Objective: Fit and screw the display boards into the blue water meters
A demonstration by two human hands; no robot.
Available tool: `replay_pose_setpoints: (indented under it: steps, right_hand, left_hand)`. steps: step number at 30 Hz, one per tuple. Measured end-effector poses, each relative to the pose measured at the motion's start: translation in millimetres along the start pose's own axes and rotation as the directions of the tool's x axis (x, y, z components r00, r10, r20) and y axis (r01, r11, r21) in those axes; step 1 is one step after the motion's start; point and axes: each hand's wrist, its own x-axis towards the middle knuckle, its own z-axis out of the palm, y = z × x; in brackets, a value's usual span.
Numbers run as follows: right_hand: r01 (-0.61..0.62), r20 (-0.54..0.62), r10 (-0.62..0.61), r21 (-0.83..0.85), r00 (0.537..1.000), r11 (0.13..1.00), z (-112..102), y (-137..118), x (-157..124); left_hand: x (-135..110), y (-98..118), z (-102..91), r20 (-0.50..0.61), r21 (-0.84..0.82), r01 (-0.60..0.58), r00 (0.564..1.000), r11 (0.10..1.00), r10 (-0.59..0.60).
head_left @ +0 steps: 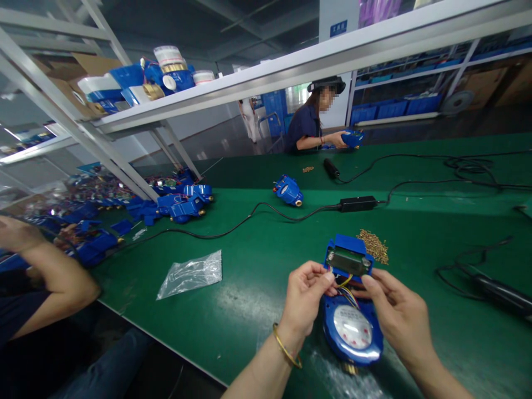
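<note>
- i am looking down at a blue water meter point(352, 331) that is lying on the green table point(257, 266), close to the near edge, with its round white dial facing up.
- the left hand point(305, 299) is pinching with thumb and fingers at the coloured wires point(348, 293) that are running between the meter body and its open blue lid point(348, 256); the fingers are closed on the wires near the lid's left side.
- the right hand point(399, 313) is resting against the right side of the meter, with its fingers reaching to the lid's lower right corner; i cannot tell if it is really gripping something.
- the lid is standing tilted up behind the dial, and it is showing a dark circuit part inside.
- a small heap of brass screws point(374, 245) is lying just beside the lid, on its right.
- an empty clear plastic bag point(191, 274) is lying on the table, well to the left of the hands.
- a black cable with an adapter box point(357, 204) is running across the table behind the meter.
- another blue meter point(288, 190) is sitting further back.
- a second person's arm point(50, 277) is leaning at the left edge, and a third person point(310, 124) is working at the far side.
</note>
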Motion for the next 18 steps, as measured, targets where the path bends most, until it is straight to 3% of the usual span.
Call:
replay_pose_setpoints:
  steps: [14,18]
  right_hand:
    - [-0.133,0.012,0.133,0.146,0.991,0.98,2.0,-4.1,4.2]
    - [-0.156,0.031,0.153,0.17,0.988,0.973,0.0,0.1,5.3]
  left_hand:
    - [0.8,-4.9,3.2,-0.09,0.179,-0.068,0.992,0.982,0.085]
    - [4.5,-4.2,1.9,-0.079,0.138,-0.024,0.996,0.99,0.035]
